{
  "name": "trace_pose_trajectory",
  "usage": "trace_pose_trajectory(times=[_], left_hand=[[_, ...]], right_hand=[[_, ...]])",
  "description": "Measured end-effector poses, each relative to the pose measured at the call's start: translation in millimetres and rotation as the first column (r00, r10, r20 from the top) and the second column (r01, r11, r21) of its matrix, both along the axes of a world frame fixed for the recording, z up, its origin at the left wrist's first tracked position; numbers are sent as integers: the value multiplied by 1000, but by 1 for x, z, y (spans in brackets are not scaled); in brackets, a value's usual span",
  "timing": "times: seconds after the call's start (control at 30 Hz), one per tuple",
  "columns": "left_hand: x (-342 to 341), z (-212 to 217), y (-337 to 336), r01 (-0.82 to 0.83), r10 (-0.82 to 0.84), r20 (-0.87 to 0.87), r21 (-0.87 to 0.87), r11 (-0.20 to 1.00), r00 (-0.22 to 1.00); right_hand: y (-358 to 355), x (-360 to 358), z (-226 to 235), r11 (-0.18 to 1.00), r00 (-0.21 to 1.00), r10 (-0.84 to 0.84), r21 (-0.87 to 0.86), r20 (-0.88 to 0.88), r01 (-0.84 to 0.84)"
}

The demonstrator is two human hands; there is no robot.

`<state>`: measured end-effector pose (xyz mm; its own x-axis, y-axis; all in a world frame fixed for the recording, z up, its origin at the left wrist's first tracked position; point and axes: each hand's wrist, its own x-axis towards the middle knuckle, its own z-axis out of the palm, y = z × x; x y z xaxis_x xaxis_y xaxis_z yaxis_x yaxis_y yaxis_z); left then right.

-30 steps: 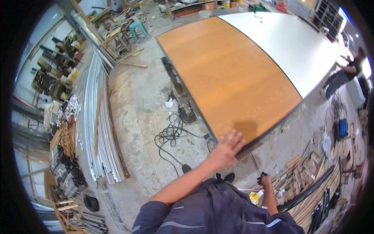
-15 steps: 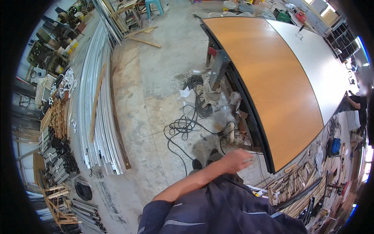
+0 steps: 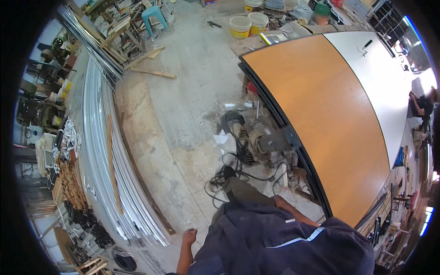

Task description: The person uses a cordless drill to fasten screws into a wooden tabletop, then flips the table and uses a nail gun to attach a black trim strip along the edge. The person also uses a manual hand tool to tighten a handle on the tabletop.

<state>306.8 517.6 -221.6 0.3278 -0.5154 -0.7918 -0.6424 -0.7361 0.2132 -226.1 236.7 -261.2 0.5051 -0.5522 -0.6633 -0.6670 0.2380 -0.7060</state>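
My left hand [image 3: 189, 236] hangs low beside my body, above the concrete floor, with its fingers curled in and nothing visible in them. The near end of a stack of silvery metal tubes [image 3: 133, 201] lies to its left, apart from it. My right hand [image 3: 278, 200] is down by my thigh, mostly covered by my clothing, so its fingers cannot be made out. Closest to that arm is a large panel [image 3: 321, 110], part orange-brown and part white, with a dark frame edge [image 3: 306, 160] running along its near side. Neither hand touches the panel.
Black cable [image 3: 243, 146] lies coiled and looped by my foot. Wooden strips [image 3: 156, 72], a blue stool [image 3: 153, 20] and white-yellow buckets [image 3: 240, 27] stand or lie farther ahead. One person [image 3: 419, 103] is beyond the panel at right; a green-topped figure [image 3: 321, 13] shows behind it.
My left arm has swung from across my front out to the left. My right forearm has come into view. My body has shifted and a foot stands near the cable.
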Motion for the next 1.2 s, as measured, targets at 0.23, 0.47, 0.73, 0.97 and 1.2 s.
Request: trace_pose_trajectory(times=[0.23, 0.47, 0.73, 0.97, 1.2], left_hand=[[46, 94, -146, -201, 212, -28, 219, 955, 977], [121, 39, -366, -155, 152, -195, -2, 988, 969], [325, -23, -637, 273, -265, -140, 45, 961, 954], [402, 64, -1085, 16, -94, -162, -429, 903, 982], [287, 141, -1344, -40, -201, -358, -564, 825, 912]], right_hand=[[-237, 211, 165, 999, 1000, -7, -38, -26, 7], [-415, 352, 337, 991, 841, -55, -75, 538, 113], [-600, 426, 325, 926, 884, -308, -104, 351, 363], [-726, 445, 336, 810, 795, -547, -71, 264, 581], [-874, 426, 279, 706, 693, -656, -83, 298, 703]])
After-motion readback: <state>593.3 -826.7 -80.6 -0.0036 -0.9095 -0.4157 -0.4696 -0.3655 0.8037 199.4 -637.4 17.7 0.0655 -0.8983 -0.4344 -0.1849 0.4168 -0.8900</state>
